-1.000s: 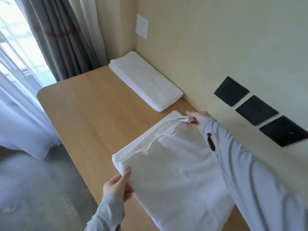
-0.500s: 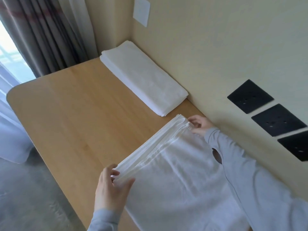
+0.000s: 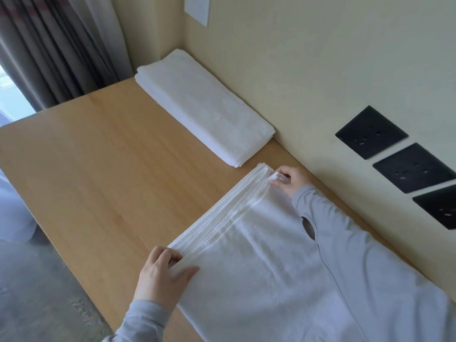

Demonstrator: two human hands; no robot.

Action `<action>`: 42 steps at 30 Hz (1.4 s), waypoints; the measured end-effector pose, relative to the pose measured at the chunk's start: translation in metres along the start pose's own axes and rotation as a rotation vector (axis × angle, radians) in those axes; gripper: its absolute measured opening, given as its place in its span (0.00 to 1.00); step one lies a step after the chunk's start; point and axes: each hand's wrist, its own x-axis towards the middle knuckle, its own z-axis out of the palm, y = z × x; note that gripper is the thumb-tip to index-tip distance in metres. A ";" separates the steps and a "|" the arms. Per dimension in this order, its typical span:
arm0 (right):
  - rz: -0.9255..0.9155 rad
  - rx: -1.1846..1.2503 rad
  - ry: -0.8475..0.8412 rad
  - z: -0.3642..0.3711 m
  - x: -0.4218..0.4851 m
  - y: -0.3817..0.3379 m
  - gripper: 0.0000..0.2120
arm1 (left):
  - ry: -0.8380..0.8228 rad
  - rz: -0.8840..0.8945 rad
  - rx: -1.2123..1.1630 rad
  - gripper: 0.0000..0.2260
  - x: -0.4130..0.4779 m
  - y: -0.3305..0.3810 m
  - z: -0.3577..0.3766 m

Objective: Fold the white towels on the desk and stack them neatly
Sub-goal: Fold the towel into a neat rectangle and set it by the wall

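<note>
The half-folded towel (image 3: 259, 262) lies near on the desk (image 3: 98, 169). Its layered edge runs from the left hand (image 3: 160, 275), pinching the near corner, to the right hand (image 3: 288, 180), pinching the far corner. The folded stack (image 3: 204, 107) lies just beyond the right hand.

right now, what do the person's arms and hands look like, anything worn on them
Both hands are bare: no gloves, and no ring or watch shows on the left hand or the right hand. Each arm is in a long, snug, plain light grey sleeve, left and right. The right sleeve has an oval slit near the cuff.
</note>
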 end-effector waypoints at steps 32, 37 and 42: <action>-0.128 0.024 0.283 0.015 0.015 -0.013 0.02 | -0.253 -0.110 -0.493 0.15 0.023 -0.023 -0.033; -0.021 -0.072 0.250 0.033 0.027 -0.010 0.04 | -0.157 -0.065 -0.340 0.10 0.030 -0.023 -0.024; 0.039 -0.201 0.250 0.036 0.031 -0.013 0.05 | -0.100 -0.096 -0.237 0.10 0.031 -0.022 -0.016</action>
